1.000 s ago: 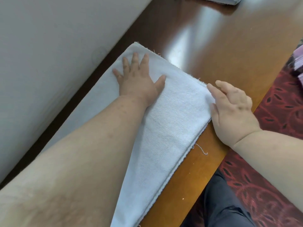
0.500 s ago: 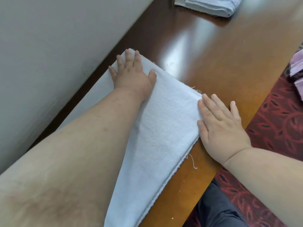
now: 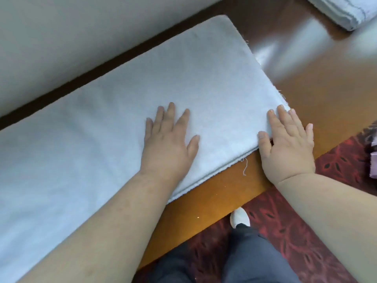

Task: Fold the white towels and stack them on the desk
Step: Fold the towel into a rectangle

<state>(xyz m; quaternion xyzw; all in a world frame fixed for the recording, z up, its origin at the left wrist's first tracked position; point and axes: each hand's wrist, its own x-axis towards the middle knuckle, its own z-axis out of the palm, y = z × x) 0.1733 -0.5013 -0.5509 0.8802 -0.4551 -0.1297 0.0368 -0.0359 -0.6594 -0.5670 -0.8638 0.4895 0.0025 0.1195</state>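
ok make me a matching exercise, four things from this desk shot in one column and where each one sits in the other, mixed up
Things:
1. left hand
2. right hand
3. stack of folded white towels
4. loose white thread

Places:
A. far right corner of the brown wooden desk
B. flat on top of the long white towel
C. flat over the long towel's right end, palm on the desk
D. on the desk at the long towel's near edge

Pairs: 1-B, 2-C, 3-A, 4-D

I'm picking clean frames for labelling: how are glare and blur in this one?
Head view: bright window glare on the glossy desk beside the towel; motion blur softens the towel's weave and the folded stack at top right; both hands are fairly sharp; wide-angle bending shows along the wall edge.
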